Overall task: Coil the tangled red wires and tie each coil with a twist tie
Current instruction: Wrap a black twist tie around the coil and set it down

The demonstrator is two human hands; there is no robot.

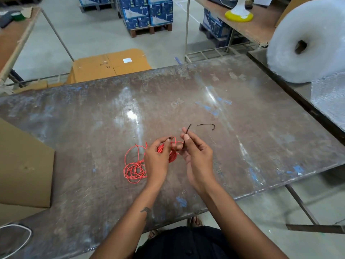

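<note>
table (pixel 205 101): worn metal top, scuffed, blue paint flecks.
bubble wrap roll (pixel 306 42): far right edge of the table.
left hand (pixel 156 156): closed around a coiled red wire (pixel 172 156), thumb pinching one end of a black twist tie (pixel 187 130).
right hand (pixel 197 154): fingers pinching the tie's other end – upright.
loose red wire (pixel 134 169): tangled loops on the table, just left of the left hand.
spare twist tie (pixel 206 125): lying near, right of the hands.

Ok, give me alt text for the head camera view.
Two hands hold a red wire coil above a worn metal table, the right hand pinching a black tie and the left hand its other end. Loose wire and a spare tie lie beside them.
</note>
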